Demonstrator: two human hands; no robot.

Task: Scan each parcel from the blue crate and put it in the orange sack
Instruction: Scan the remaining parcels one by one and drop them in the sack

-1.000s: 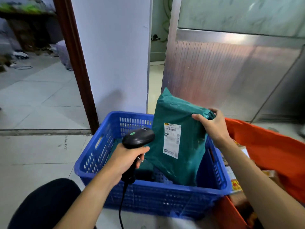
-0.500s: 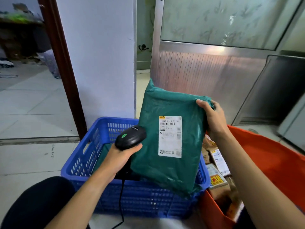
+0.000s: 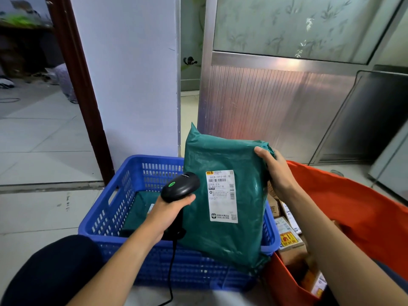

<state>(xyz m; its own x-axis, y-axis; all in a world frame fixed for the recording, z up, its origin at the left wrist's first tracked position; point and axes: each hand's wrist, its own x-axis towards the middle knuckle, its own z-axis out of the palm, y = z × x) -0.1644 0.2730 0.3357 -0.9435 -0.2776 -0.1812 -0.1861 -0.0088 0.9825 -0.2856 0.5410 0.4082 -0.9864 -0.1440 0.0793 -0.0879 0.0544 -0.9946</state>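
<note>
The right hand (image 3: 278,176) holds a green parcel (image 3: 223,237) up by its top right corner. The thumb lies on the front of the bag and the other fingers go round behind it, so the hand pinches the corner. The right arm reaches in from the lower right and goes over the orange sack (image 3: 353,208). The parcel stands almost upright, above the right side of the blue crate (image 3: 123,191), and its bottom edge hangs over the near rim. A white label (image 3: 221,195) on its front faces the person. The left hand (image 3: 170,214) grips a black scanner (image 3: 181,187) by the handle, with the fingers wrapped round it and the thumb up under the head. The left arm comes up from the bottom, bent a little at the wrist. The head of the scanner has a small green spot on it and sits just beside the left edge of the label. A black cord (image 3: 171,272) hangs down from the handle. Another green parcel (image 3: 139,208) lies flat inside the crate. The sack sits just beside the crate on the right and has boxes (image 3: 289,238) in it. The crate and the sack both stand on the floor (image 3: 44,206).
</note>
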